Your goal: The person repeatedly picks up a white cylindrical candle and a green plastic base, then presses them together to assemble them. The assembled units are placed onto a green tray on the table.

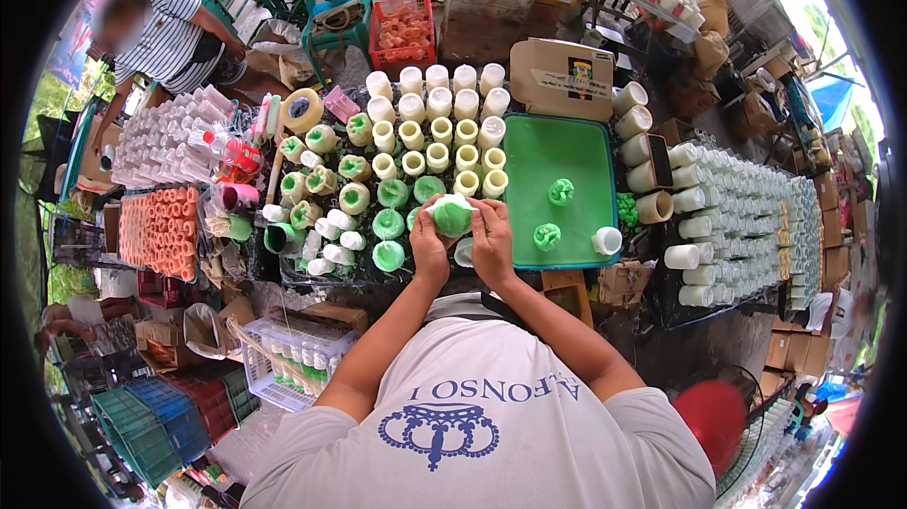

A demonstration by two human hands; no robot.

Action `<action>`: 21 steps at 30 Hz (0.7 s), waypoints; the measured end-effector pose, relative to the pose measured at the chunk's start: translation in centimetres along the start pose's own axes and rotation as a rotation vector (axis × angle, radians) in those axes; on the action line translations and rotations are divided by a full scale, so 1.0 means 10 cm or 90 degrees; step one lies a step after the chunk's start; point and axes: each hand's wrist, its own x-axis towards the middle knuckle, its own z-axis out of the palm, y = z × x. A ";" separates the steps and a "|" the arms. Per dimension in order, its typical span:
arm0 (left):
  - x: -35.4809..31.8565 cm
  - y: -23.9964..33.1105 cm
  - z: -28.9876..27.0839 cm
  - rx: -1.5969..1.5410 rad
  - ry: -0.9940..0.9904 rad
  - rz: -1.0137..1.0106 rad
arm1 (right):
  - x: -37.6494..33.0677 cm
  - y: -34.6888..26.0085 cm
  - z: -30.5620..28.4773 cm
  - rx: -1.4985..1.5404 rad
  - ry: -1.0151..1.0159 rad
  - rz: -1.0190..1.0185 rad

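In front of my chest, over the table's near edge, I hold a round green-and-white wax candle [453,217] between both hands. My left hand [431,242] grips its left side, and my right hand [490,242] closes on its right side. White wax shows around the green face. Just beyond and to the left stand several green-topped candles [388,223]. Close on the right lies a green tray [529,155] with two twisted green pieces [561,192] and a white cup-shaped piece [607,241] on it.
Rows of cream wax cylinders [437,101] fill the table's far part. A cardboard box [561,80] stands behind the tray. White cylinders [694,254] crowd the right-hand table, orange ones [158,230] the left. A person in a striped shirt [184,41] is at far left. A crate [293,358] stands near-left.
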 end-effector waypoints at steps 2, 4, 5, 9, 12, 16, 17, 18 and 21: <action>0.04 -0.03 0.01 -0.104 0.036 -0.055 | -0.01 0.02 0.01 0.065 0.010 0.043; 0.11 -0.05 -0.01 -0.184 0.084 -0.133 | -0.04 0.04 0.01 0.063 0.012 0.022; 0.14 -0.06 -0.03 -0.224 0.109 -0.172 | -0.05 0.06 0.01 0.062 0.013 0.012; 0.22 -0.16 -0.14 -0.313 0.117 -0.229 | -0.09 0.08 0.00 0.062 0.061 0.023; 0.26 -0.17 -0.19 -0.324 0.118 -0.247 | -0.10 0.10 0.00 0.076 0.058 0.037; 0.29 -0.18 -0.21 -0.332 0.146 -0.252 | -0.10 0.30 0.07 0.173 0.006 0.116; 0.29 -0.19 -0.22 -0.330 0.154 -0.254 | -0.10 0.34 0.10 0.219 -0.008 0.149; 0.30 -0.19 -0.24 -0.331 0.164 -0.255 | -0.12 0.38 0.10 0.245 -0.023 0.182; 0.30 -0.23 -0.29 -0.322 0.179 -0.255 | -0.13 0.30 0.07 0.309 -0.060 0.268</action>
